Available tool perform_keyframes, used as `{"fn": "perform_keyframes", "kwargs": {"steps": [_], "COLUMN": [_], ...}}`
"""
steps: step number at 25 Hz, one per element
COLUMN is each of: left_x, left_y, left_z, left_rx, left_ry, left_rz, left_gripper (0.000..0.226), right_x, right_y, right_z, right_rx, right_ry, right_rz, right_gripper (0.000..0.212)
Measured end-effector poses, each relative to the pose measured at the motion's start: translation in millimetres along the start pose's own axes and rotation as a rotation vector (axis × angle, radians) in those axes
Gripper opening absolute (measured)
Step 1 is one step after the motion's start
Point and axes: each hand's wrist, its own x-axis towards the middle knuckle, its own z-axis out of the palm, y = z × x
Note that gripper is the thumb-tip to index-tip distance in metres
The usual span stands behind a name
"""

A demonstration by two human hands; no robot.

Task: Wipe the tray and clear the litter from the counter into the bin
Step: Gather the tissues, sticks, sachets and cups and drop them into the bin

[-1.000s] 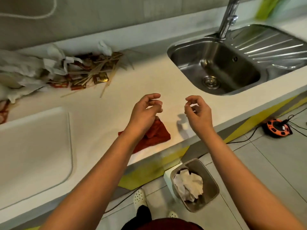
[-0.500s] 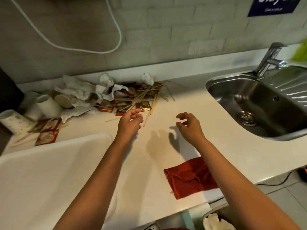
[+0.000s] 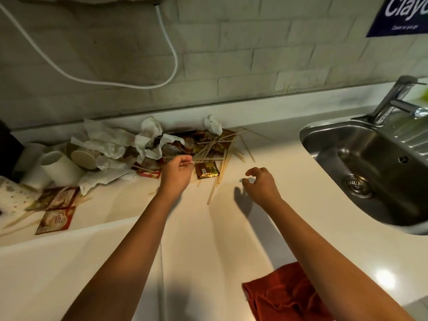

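Two hands reach over the worktop [image 3: 289, 181]: the left hand [image 3: 177, 173] pinches a wooden stirrer [image 3: 203, 159] at the litter pile [image 3: 162, 147]; the right hand [image 3: 261, 185] hovers, fingers loosely curled, holding nothing. The tray [image 3: 58, 274] and red cloth [image 3: 278, 295] are cut off below; the bin is hidden.

Litter [image 3: 162, 149] lies left of sink [image 3: 370, 167].

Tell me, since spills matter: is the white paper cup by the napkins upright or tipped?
Tipped. The white paper cup lies on its side, open mouth facing up-left.
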Motion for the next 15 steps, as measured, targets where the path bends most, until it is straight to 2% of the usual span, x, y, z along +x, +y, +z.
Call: {"fn": "perform_keyframes", "kwargs": {"steps": [5, 7, 9, 11, 13, 15], "left_x": [39, 55, 67, 78, 89, 96], "left_y": [8, 8, 7, 7, 3, 0], "left_z": [23, 33, 43, 54, 66, 72], "left_rx": [0.308, 0.557, 0.902, 1.066, 1.133, 1.222], "left_ry": [-0.086, -0.09, -0.051, -0.048, -0.08, -0.084], "left_rz": [0.056, 0.09, 0.13, 0.112, 0.081, 0.076], "left_gripper": [0.026, 0.032, 0.035, 0.037, 0.041, 0.041], "right_x": [45, 59, 68, 80, 91, 99], "right_y": [-20, -26, -29, -32, -33, -33], "right_z": [20, 27, 36, 45, 52, 53], "right_rx": [-0.333, -0.388, -0.4, -0.427, -0.461, -0.44], "right_ry": [-0.018, -0.016, -0.008, 0.004, 0.023, 0.026], "right_rz": [-0.024, -0.002, 0.031, 0.078, 0.113, 0.125], "right_gripper": [0.054, 0.063, 0.072, 0.078, 0.072, 0.054]}}
